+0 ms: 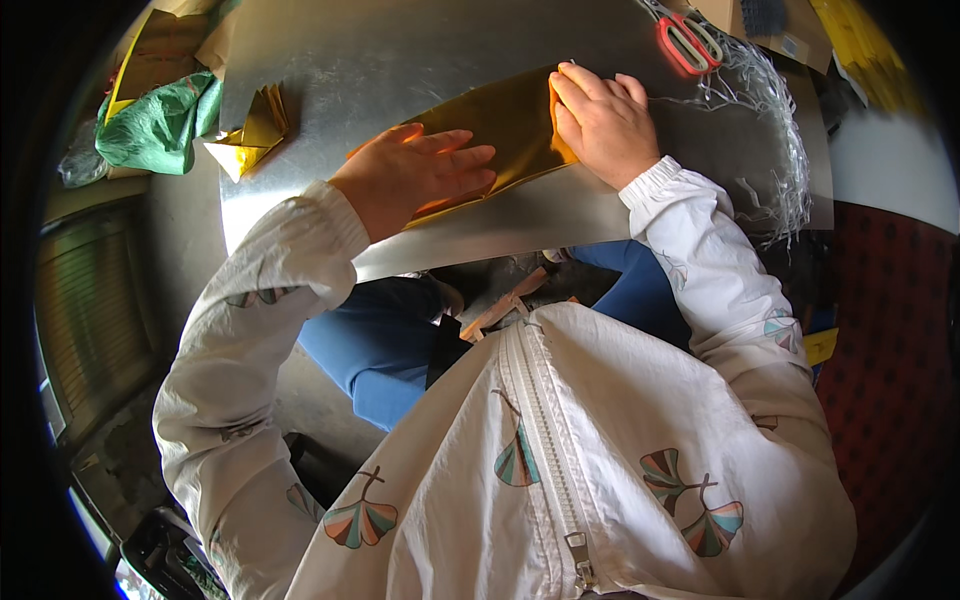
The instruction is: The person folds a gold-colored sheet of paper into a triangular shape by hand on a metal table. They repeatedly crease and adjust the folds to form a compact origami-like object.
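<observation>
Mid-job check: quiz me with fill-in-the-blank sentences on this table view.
1. Under the left hand and right hand lies a ____-coloured sheet.
2. The scissors have mainly ____ handles.
3. The folded piece lies nearer the ____ hand.
4. The bag is ____.

Missing words: gold; red; left; green.

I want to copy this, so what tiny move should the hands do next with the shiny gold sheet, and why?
Perhaps the right hand should press gently along the right end of the gold sheet while the left hand steadies it. The left hand lies spread over the sheet's left part, and the right fingers are already at its right edge.
</observation>
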`<state>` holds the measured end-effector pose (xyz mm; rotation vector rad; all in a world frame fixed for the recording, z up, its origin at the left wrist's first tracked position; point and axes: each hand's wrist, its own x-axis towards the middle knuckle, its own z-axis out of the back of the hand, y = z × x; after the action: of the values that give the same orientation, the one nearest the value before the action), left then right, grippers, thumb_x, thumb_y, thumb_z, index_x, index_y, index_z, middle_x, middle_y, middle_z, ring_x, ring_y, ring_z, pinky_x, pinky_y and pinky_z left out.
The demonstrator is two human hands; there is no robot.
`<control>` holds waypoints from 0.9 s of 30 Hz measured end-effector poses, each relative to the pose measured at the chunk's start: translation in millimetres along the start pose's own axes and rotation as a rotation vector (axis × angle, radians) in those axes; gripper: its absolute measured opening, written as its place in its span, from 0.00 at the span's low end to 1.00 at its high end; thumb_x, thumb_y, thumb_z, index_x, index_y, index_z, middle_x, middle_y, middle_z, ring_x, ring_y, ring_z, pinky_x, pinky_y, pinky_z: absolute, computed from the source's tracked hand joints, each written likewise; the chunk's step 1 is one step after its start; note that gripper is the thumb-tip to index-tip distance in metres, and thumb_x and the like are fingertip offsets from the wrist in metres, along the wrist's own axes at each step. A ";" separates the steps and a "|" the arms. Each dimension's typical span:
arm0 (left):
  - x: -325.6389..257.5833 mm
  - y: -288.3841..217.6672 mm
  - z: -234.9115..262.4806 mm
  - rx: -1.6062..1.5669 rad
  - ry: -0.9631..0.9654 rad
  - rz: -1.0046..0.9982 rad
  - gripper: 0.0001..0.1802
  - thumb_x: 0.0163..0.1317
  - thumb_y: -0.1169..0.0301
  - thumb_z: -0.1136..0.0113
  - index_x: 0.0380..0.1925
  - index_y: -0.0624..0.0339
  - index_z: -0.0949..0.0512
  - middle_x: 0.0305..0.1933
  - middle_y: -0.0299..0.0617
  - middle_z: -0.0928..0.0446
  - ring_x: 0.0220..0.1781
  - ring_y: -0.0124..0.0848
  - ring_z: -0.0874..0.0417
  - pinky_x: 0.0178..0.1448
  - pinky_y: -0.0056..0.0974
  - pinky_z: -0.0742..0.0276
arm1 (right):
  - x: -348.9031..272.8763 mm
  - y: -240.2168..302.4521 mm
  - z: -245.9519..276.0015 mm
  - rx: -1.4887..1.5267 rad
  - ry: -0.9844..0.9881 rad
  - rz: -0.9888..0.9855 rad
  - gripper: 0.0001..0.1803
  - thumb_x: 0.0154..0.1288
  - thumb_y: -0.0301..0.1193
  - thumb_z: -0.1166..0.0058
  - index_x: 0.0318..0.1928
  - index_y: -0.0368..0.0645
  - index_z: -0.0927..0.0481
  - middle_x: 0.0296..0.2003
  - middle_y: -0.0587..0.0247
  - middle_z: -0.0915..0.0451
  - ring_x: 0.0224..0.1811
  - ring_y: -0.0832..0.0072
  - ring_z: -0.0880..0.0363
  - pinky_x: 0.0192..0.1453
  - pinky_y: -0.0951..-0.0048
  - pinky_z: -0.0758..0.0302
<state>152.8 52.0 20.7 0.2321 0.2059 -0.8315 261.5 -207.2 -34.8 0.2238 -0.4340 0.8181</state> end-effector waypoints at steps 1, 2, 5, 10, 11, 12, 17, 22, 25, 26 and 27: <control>2.1 1.4 2.7 -0.046 0.006 0.003 0.29 0.65 0.70 0.47 0.67 0.39 0.35 0.75 0.28 0.42 0.75 0.32 0.39 0.73 0.44 0.38 | -0.4 1.4 -1.0 0.004 -0.013 -0.003 0.15 0.65 0.35 0.47 0.50 0.48 0.19 0.54 0.68 0.21 0.41 0.69 0.20 0.63 0.61 0.38; 5.5 1.7 6.6 -0.096 0.019 0.005 0.28 0.65 0.71 0.47 0.66 0.40 0.33 0.74 0.29 0.40 0.74 0.33 0.38 0.72 0.43 0.35 | -0.2 2.5 -2.2 -0.010 -0.008 -0.016 0.14 0.65 0.36 0.47 0.50 0.48 0.19 0.54 0.68 0.21 0.42 0.69 0.20 0.65 0.59 0.38; 19.5 -8.5 23.2 -0.238 -0.024 0.114 0.26 0.62 0.72 0.45 0.62 0.46 0.29 0.61 0.34 0.25 0.60 0.38 0.22 0.55 0.40 0.21 | 0.0 4.1 -4.9 -0.058 0.013 -0.012 0.15 0.66 0.37 0.47 0.51 0.48 0.20 0.54 0.67 0.22 0.42 0.68 0.20 0.66 0.57 0.39; 51.3 -70.8 27.3 -0.262 -0.137 0.535 0.31 0.58 0.51 0.39 0.60 0.51 0.28 0.47 0.41 0.21 0.49 0.40 0.19 0.41 0.41 0.20 | -2.0 2.8 -7.6 -0.060 0.044 -0.017 0.16 0.68 0.38 0.48 0.53 0.49 0.23 0.55 0.68 0.23 0.44 0.68 0.20 0.67 0.56 0.41; 54.1 -82.8 22.2 -0.250 -0.089 0.595 0.36 0.56 0.44 0.38 0.61 0.50 0.28 0.52 0.42 0.23 0.56 0.41 0.22 0.45 0.43 0.20 | -2.4 2.3 -8.0 -0.062 0.041 -0.012 0.16 0.68 0.39 0.48 0.54 0.49 0.23 0.55 0.68 0.24 0.44 0.68 0.20 0.67 0.56 0.41; 53.3 -90.9 15.4 -0.209 -0.172 0.610 0.41 0.54 0.38 0.41 0.62 0.50 0.29 0.56 0.43 0.26 0.59 0.42 0.25 0.50 0.46 0.23 | -2.6 1.4 -8.2 -0.058 0.049 -0.017 0.16 0.68 0.38 0.49 0.53 0.49 0.23 0.54 0.68 0.24 0.44 0.68 0.20 0.67 0.56 0.41; 35.8 -109.2 -15.1 -0.188 -0.417 0.626 0.51 0.51 0.26 0.53 0.70 0.44 0.37 0.70 0.45 0.37 0.73 0.46 0.39 0.72 0.55 0.41 | -2.2 1.7 -6.8 -0.029 0.041 -0.014 0.13 0.68 0.38 0.49 0.50 0.49 0.23 0.53 0.69 0.24 0.43 0.67 0.20 0.67 0.55 0.42; 6.1 -116.2 -26.5 -0.282 -0.293 0.687 0.54 0.53 0.24 0.61 0.73 0.48 0.42 0.78 0.42 0.47 0.79 0.39 0.49 0.79 0.48 0.52 | -1.5 1.7 -1.8 -0.035 0.108 -0.026 0.15 0.70 0.38 0.51 0.53 0.50 0.23 0.56 0.68 0.25 0.47 0.66 0.20 0.67 0.54 0.42; -15.6 -123.6 -37.4 -0.262 -0.335 0.717 0.55 0.53 0.24 0.60 0.73 0.48 0.43 0.78 0.41 0.46 0.79 0.40 0.48 0.78 0.49 0.53 | -2.5 1.0 -2.3 -0.036 0.153 -0.040 0.17 0.71 0.38 0.52 0.56 0.50 0.24 0.59 0.67 0.26 0.50 0.65 0.21 0.68 0.53 0.42; -23.3 -125.5 -41.5 -0.251 -0.347 0.726 0.54 0.53 0.25 0.59 0.73 0.49 0.43 0.78 0.40 0.46 0.79 0.39 0.47 0.78 0.51 0.53 | -2.7 0.8 -3.6 -0.031 0.106 -0.024 0.16 0.70 0.38 0.51 0.54 0.50 0.24 0.57 0.67 0.25 0.47 0.65 0.20 0.68 0.53 0.42; -31.6 -127.6 -44.4 -0.251 -0.374 0.746 0.53 0.51 0.27 0.52 0.72 0.48 0.40 0.77 0.36 0.44 0.78 0.37 0.45 0.78 0.53 0.52 | -2.9 0.6 -5.3 -0.026 0.058 -0.007 0.14 0.69 0.38 0.50 0.52 0.50 0.24 0.55 0.68 0.25 0.45 0.65 0.20 0.67 0.53 0.42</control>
<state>32.5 3.7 -28.8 -0.0900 -0.1298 -0.0937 260.8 -206.7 -40.8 0.1775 -0.3892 0.8101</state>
